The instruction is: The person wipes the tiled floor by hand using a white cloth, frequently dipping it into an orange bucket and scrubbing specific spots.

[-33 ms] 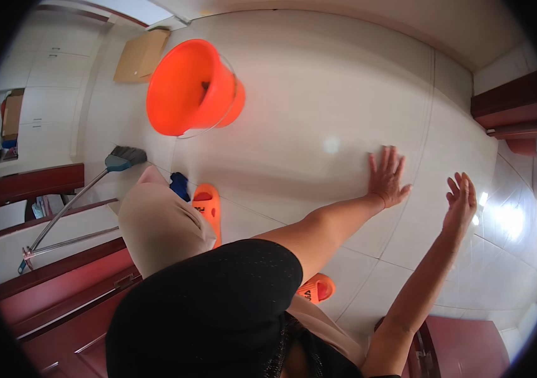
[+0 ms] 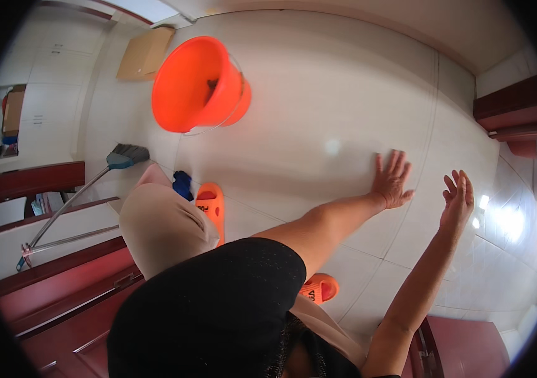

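My left hand (image 2: pixel 392 181) is held palm down with its fingers spread over the pale tiled floor (image 2: pixel 319 82). Whether it touches the tiles I cannot tell. To the right of it, my right hand (image 2: pixel 457 200) is raised, fingers stretched out, palm turned inward. Neither hand holds anything. Up and to the left, well apart from both hands, is an orange bucket (image 2: pixel 234 104) with a thin wire handle. Something small and dark (image 2: pixel 212 84) shows inside it.
Orange slippers (image 2: pixel 212 200) are at my feet, a dark blue cloth-like thing (image 2: pixel 182 184) beside one. A grey-bristled broom (image 2: pixel 124 156) leans at the left, near dark red cabinets (image 2: pixel 61 293). A cardboard piece (image 2: pixel 144 53) lies behind the bucket. Dark red woodwork (image 2: pixel 517 104) juts in at the right.
The whole view has shifted slightly, so the bucket and floor things appear a little further right. My hands keep nearly the same pose, both still extended.
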A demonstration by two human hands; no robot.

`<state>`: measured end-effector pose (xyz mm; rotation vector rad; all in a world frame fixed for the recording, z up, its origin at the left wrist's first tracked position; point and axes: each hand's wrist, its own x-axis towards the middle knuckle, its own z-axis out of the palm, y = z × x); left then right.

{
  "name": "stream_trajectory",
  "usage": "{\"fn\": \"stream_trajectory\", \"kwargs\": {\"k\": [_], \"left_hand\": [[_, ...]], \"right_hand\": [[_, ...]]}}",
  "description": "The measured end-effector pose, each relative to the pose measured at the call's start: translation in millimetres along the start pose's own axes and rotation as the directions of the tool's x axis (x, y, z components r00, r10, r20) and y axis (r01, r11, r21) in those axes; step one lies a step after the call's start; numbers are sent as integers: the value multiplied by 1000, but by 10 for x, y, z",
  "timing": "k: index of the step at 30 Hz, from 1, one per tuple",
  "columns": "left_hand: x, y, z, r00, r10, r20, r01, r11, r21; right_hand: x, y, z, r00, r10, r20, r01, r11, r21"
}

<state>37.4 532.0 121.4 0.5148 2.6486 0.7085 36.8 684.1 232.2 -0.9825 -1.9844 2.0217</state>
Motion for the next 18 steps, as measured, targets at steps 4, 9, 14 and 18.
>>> {"fn": "stream_trajectory", "kwargs": {"k": [4,9,14,18], "left_hand": [[-33,-507,-924,674,183,716,-7,971,-241],[-942,-1074,-3552,890,324,322,-243,932,-268],[-2750,-2621,-4210,566,-379,-733,-70,863,-500],[-4257,-4276,-3237,474,-625,-620,410,780,-473]], "right_hand": [[-202,94,471,994,73,85,-80,994,73],[-989,-132,1489,854,211,475,-98,963,-251],[-1826,-296,2911,615,305,727,-160,951,-264],[-2502,-181,3546,507,429,748,-425,879,-216]]}}
